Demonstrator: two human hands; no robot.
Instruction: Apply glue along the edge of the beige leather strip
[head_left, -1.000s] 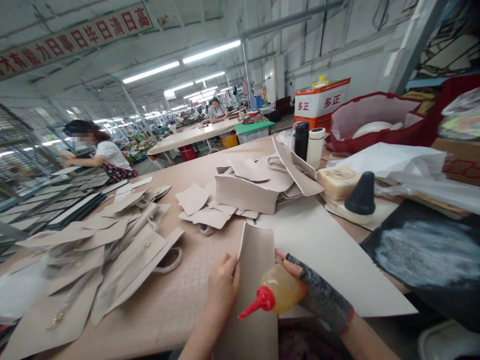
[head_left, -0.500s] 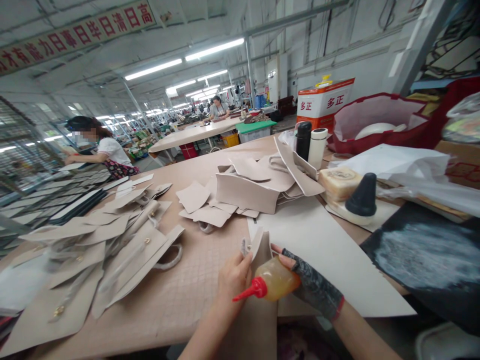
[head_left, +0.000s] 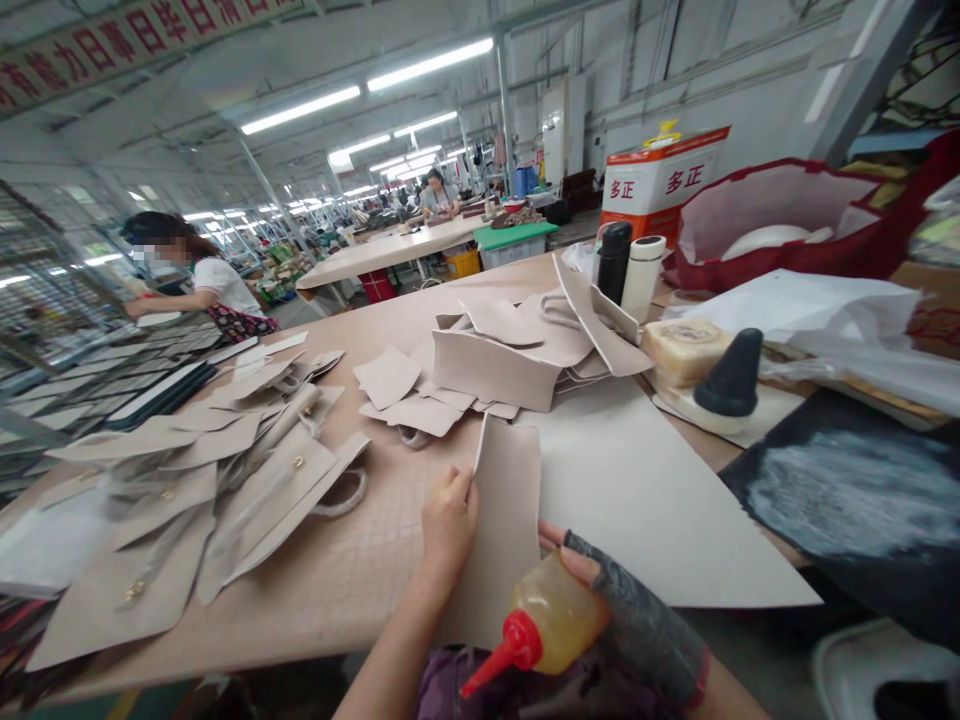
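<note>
your left hand pinches the beige panel edge; right hand is wrapped round the glue bottle — keep the panel flat, nozzle near the edge — squeeze lightly

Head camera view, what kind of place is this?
Probably a bag-making factory floor: piles of beige cut leather-like panels on long worktables, and a red-nozzled amber glue bottle in the gloved right hand.

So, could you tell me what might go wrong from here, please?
The glue bottle in the right hand points its red nozzle down toward the lap, so it could drip there. The left hand pinches only one edge of the upright panel; it may flop or crease.
</note>
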